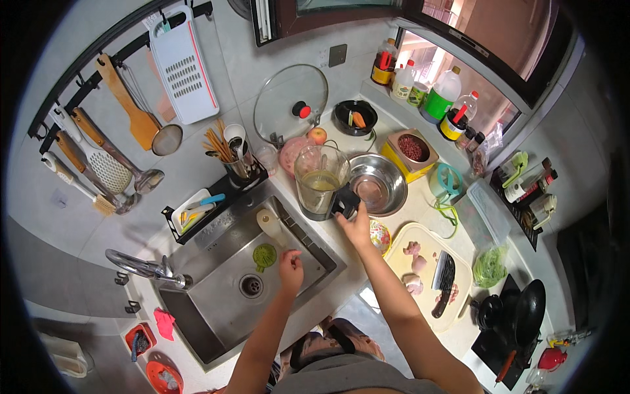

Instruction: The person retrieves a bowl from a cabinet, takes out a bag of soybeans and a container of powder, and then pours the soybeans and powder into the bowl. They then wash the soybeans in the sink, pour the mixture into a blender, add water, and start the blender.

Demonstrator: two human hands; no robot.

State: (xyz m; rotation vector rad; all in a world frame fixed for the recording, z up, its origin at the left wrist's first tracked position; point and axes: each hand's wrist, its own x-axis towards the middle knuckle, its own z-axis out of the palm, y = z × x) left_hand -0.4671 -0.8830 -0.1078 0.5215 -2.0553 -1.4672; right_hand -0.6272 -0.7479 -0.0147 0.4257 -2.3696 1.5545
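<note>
My right hand [355,227] is around the black handle [346,201] of a clear blender jug [309,197]. Pale yellowish liquid [320,181] is visible inside the jug, which is at the counter edge behind the sink. My left hand [291,270] hangs above the steel sink [221,290], its fingers loosely curled and slightly apart with nothing in them. Below and left of that hand, a green ribbed citrus reamer [264,256] lies in the basin near the drain [251,286]. A beige scoop-like utensil [268,222] leans at the sink's back corner.
Right of the jug are a steel bowl [395,189] and a patterned bowl [380,235]. A cleaver [444,276] and raw meat pieces [412,284] lie on a cream cutting board [433,239]. The faucet [147,266] overhangs the sink's left side; a glass lid [280,93] leans behind.
</note>
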